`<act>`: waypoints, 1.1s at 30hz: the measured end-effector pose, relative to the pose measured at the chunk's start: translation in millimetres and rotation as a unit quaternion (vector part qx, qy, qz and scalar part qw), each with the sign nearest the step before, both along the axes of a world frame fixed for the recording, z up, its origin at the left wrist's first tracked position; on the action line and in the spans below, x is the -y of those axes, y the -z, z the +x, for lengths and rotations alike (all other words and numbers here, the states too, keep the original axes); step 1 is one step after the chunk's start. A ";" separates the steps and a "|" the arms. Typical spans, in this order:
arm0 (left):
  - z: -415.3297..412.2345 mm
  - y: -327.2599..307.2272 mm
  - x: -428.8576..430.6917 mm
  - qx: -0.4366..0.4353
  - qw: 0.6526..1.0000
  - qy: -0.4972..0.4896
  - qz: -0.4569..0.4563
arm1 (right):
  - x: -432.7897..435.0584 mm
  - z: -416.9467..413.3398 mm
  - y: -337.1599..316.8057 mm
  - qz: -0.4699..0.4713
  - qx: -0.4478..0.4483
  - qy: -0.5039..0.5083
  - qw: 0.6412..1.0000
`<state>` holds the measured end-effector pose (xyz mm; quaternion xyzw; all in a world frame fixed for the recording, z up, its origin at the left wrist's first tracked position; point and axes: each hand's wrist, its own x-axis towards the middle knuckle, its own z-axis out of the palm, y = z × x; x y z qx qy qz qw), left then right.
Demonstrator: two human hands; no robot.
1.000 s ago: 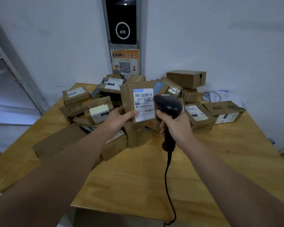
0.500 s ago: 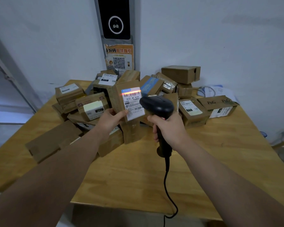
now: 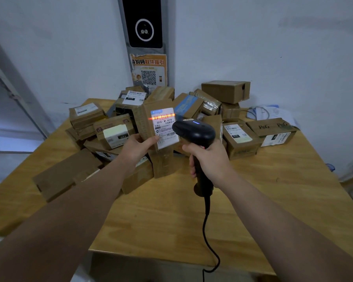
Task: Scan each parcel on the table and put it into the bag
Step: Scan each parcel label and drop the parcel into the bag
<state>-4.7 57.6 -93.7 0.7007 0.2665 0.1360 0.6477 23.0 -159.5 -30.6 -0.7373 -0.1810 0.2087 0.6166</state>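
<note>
Left hand [image 3: 138, 146] grips labelled parcel [image 3: 151, 127], right hand [image 3: 209, 159] grips barcode scanner [image 3: 194, 132] mid-scan; parcel pile [image 3: 238, 137] unscanned, bag unseen.

parcels [image 3: 118, 133] on table [image 3: 171, 220], scanner [image 3: 194, 132] right

The scene is dim and bluish, with soft, faint shadows. An orange scan line [image 3: 163, 117] glares across the parcel label [image 3: 166, 131], and wide-angle distortion bows the edges of the table [image 3: 171, 220].
</note>
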 end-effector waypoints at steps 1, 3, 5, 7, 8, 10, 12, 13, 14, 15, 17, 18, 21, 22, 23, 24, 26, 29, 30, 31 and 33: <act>0.0 -0.3 0.7 0.001 1.000 -0.001 0.002 | 0.7 0.4 -0.2 0.002 -0.003 -0.001 1.000; 1.0 -0.7 2.4 0.001 1.000 -0.005 0.007 | 2.8 0.7 -0.3 0.007 -0.002 -0.004 1.000; 1.5 -0.5 4.0 0.001 1.000 -0.012 0.011 | 4.7 0.4 0.4 0.015 0.004 -0.007 1.000; 2.0 0.2 5.7 0.005 1.000 -0.014 0.013 | 5.8 -0.7 2.0 0.019 0.010 -0.007 1.000; 2.1 0.4 6.9 0.005 1.000 -0.016 0.012 | 5.9 -1.2 3.2 0.020 0.009 -0.006 1.000; 1.7 0.2 8.9 0.010 1.000 -0.017 0.007 | 6.7 -1.5 6.2 0.018 0.000 -0.004 1.000; -0.6 -0.5 11.1 0.008 1.000 -0.018 0.007 | 6.9 -2.2 9.3 0.010 -0.007 -0.009 1.000; -2.8 -0.4 11.8 0.006 1.000 -0.019 0.008 | 6.2 -2.9 10.9 0.007 -0.006 -0.013 1.000; -6.7 -0.8 13.1 0.005 1.000 -0.019 0.011 | 5.0 -4.0 12.3 0.007 -0.001 -0.018 1.000; -12.0 -0.7 14.4 0.008 1.000 -0.020 0.011 | 2.8 -5.4 13.4 0.010 0.006 -0.024 1.000; -27.5 -0.8 16.2 0.013 0.999 -0.031 0.017 | -4.4 -9.2 15.0 0.018 0.012 -0.042 0.999; -37.2 -0.8 16.2 0.012 0.999 -0.045 0.019 | -9.6 -11.7 15.9 0.021 0.012 -0.056 0.998; -79.4 3.1 10.0 0.006 0.995 -0.098 0.012 | -28.8 -26.5 18.2 0.015 0.018 -0.105 0.994; -97.2 4.2 7.3 0.001 0.994 -0.111 0.012 | -36.5 -34.6 19.2 0.009 0.021 -0.122 0.992; -116.0 7.0 3.8 -0.007 0.992 -0.123 0.011 | -44.3 -43.9 20.5 0.003 0.021 -0.140 0.990; -135.3 9.6 0.9 -0.013 0.990 -0.137 0.008 | -52.1 -54.0 22.1 -0.002 0.019 -0.162 0.987; -175.8 16.0 -6.5 -0.018 0.986 -0.163 -0.001 | -67.9 -75.8 28.5 -0.021 0.011 -0.217 0.976; -236.3 29.4 -19.4 -0.047 0.978 -0.202 -0.002 | -91.3 -110.5 44.6 -0.056 -0.005 -0.301 0.952; -256.2 33.6 -22.8 -0.057 0.976 -0.212 0.000 | -98.1 -121.2 52.9 -0.066 -0.006 -0.324 0.944; -276.4 39.0 -27.0 -0.068 0.973 -0.220 0.004 | -104.7 -132.1 61.0 -0.073 -0.009 -0.341 0.937; -316.9 51.7 -33.8 -0.108 0.969 -0.220 0.017 | -115.9 -153.3 80.5 -0.077 -0.029 -0.358 0.930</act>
